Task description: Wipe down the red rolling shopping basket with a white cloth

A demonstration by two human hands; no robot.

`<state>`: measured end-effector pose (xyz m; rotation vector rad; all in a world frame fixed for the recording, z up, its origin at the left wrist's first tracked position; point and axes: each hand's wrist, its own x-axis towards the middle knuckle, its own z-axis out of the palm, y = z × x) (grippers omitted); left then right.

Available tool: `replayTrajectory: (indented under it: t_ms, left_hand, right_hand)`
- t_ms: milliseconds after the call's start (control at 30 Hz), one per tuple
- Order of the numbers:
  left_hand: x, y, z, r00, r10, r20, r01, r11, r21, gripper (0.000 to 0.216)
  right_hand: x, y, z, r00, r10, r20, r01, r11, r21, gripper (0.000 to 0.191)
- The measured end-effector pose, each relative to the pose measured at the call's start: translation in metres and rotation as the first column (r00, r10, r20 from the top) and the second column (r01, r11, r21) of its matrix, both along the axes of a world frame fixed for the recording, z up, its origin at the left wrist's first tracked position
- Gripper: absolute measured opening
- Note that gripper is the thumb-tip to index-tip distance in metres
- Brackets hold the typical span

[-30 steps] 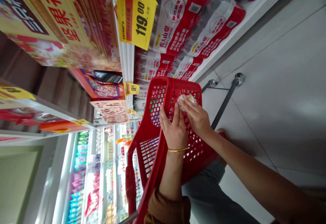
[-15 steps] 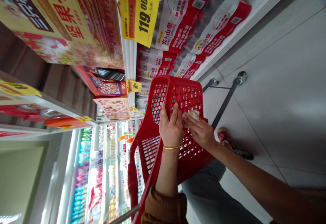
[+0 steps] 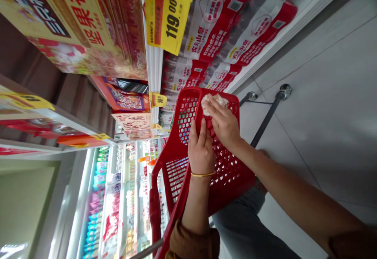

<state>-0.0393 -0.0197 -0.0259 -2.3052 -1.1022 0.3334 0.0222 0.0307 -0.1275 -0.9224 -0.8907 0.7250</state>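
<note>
A red plastic shopping cart basket [image 3: 218, 200] with a pattern of holes fills the middle of the view. My right hand [image 3: 225, 123] presses a crumpled whitish cloth [image 3: 222, 101] against the basket's far panel, close to its upper rim. Below and to the left of it, my left hand [image 3: 202, 153], with a gold bracelet at the wrist, rests on the same basket. Its fingers are stretched out and hold nothing. Part of the cloth is hidden under my right fingers.
The view is turned sideways. Packs of water bottles [image 3: 218, 23] stand on a low shelf beside the cart, with boxed goods [image 3: 97, 23] and a yellow price tag [image 3: 167, 15]. The cart's grey leg [image 3: 266, 117] ends in a wheel on the tiled floor [image 3: 330, 105]. Lit shelves [image 3: 123, 196] are farther off.
My right hand has slid the cloth upward along the panel towards the rim. My left hand stays on the basket, its fingers still stretched out. The view has shifted slightly.
</note>
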Motion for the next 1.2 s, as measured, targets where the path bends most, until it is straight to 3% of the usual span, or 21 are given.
replayTrajectory:
  t_ms: [500,700,867,1033,1200]
  left_hand:
    - [-0.005,0.000,0.006,0.999,0.049,0.006,-0.049,0.997,-0.064,0.040]
    - [0.008,0.008,0.003,0.992,0.123,0.015,-0.124,0.992,0.038,0.036]
    - [0.024,0.029,-0.003,0.979,0.206,0.005,-0.205,0.974,0.098,0.040]
    - [0.027,0.038,-0.013,0.964,0.254,-0.075,-0.248,0.965,0.083,0.040]
    - [0.026,0.035,-0.017,0.964,0.250,-0.089,-0.244,0.967,0.080,0.041]
  right_hand:
    - [-0.026,-0.072,-0.017,0.991,0.078,0.105,-0.085,0.995,0.059,0.046]
    - [-0.026,-0.082,-0.021,0.999,0.035,0.040,-0.036,0.999,0.028,0.037]
    - [-0.016,-0.068,-0.022,0.993,0.010,-0.114,-0.009,1.000,0.004,0.042]
    - [0.003,-0.017,-0.021,0.981,-0.136,-0.135,0.124,0.987,-0.099,0.049]
    - [0.006,0.024,-0.021,1.000,-0.007,-0.019,0.006,0.997,-0.076,0.061]
